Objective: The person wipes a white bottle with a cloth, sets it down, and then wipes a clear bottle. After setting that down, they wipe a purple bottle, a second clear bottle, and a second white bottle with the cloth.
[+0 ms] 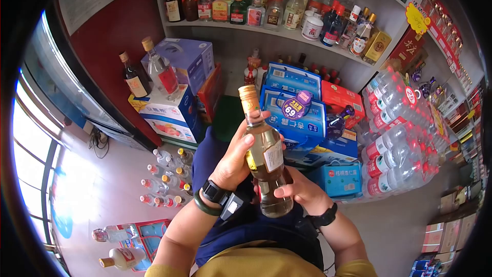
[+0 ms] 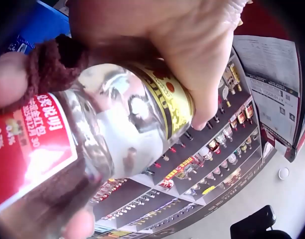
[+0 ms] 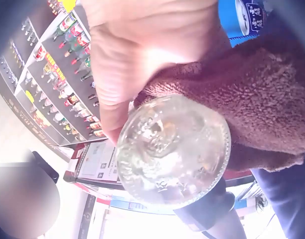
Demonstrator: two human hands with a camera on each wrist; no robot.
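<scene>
A clear glass bottle (image 1: 270,169) with a gold cap tilts in front of the person's lap in the head view. The left hand (image 1: 237,158) grips its upper part below the cap, thumb across the front. Around the lower part curls the right hand (image 1: 303,191), with a brown cloth partly hidden behind the glass. In the left wrist view the left hand (image 2: 192,55) wraps the bottle (image 2: 132,119) by its yellow label, beside the brown cloth (image 2: 53,64). The right wrist view shows the bottle's round base (image 3: 172,149), the right hand (image 3: 137,59) and the cloth (image 3: 262,104) against it.
Shelves of bottles (image 1: 230,25) stand ahead. Two bottles stand on a carton (image 1: 171,115) at left. Several small bottles (image 1: 166,179) and a red crate (image 1: 154,241) are on the floor at left. Blue boxes (image 1: 294,118) and wrapped bottle packs (image 1: 394,159) stand at right.
</scene>
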